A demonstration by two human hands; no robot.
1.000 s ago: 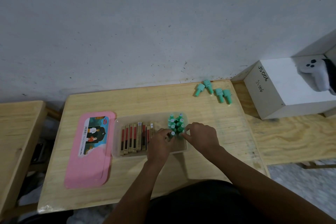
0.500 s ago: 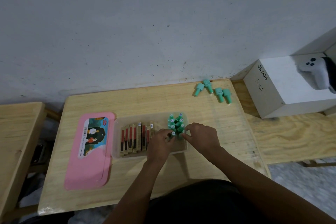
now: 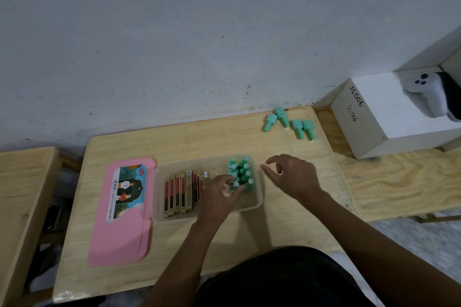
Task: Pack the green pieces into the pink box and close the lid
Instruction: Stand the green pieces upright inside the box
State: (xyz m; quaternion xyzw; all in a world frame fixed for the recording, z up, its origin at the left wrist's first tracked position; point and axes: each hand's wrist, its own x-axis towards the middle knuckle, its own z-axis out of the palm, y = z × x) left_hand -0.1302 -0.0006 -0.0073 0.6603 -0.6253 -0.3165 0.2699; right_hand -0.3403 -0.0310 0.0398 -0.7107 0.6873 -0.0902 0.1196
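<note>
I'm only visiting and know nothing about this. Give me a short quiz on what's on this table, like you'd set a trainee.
1. True or false: the pink lid sits closed on the clear box.
2. How many loose green pieces lie on the table near the wall?
3. Which hand touches the standing green pieces in the box? A) left hand B) right hand C) both

Key: 1 false, the lid lies flat beside the box. 2 four. 3 A, the right hand hovers open beside the box.
</note>
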